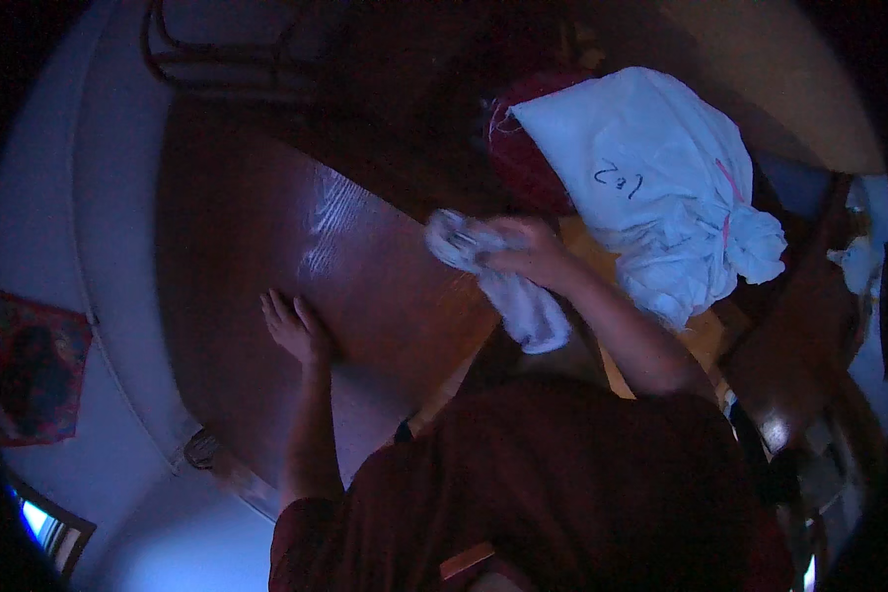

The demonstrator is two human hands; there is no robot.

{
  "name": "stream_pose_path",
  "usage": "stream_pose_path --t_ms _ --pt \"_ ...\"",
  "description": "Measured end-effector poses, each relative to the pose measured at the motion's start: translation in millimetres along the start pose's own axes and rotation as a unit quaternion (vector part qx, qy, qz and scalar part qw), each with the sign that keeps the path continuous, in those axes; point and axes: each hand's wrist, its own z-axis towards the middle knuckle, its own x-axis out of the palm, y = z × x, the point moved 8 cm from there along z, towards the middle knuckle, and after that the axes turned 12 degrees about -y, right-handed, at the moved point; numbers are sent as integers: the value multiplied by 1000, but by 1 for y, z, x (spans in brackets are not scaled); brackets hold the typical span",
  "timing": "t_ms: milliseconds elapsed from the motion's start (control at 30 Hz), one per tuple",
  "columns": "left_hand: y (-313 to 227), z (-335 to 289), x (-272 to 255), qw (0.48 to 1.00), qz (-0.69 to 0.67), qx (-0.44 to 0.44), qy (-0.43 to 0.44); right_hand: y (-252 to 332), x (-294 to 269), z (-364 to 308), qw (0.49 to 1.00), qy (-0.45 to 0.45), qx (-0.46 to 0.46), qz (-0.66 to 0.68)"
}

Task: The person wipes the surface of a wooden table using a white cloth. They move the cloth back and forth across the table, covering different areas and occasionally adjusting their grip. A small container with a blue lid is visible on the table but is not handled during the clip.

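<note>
My right hand [526, 249] is closed around a pale cloth [528, 308] at the right edge of a dark brown wooden table [237, 247]. One bunched end of the cloth pokes out beyond my fingers, and the rest hangs down past the table edge. My left hand [294, 328] lies flat on the tabletop, its fingers stretched out and nothing in it. Light glints off the wood grain between and beyond my two hands.
A large white tied sack [651, 168] stands to the right, against something dark red [528, 148]. Beyond the table is a curved chair frame [217, 64]. A pale wall [39, 197] with a red patterned hanging [35, 365] runs along the left.
</note>
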Motion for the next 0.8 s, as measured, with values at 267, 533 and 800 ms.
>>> stream_pose_path --t_ms 267,533,800 --pt "8 -3 3 1000 17 5 8 37 15 -3 998 13 -54 3" --pt "11 9 4 999 -17 46 -10 0 -8 17 995 -19 -76 -56" --pt "-67 -98 -71 938 -288 191 11 -128 -9 -70 874 -428 -103 206"
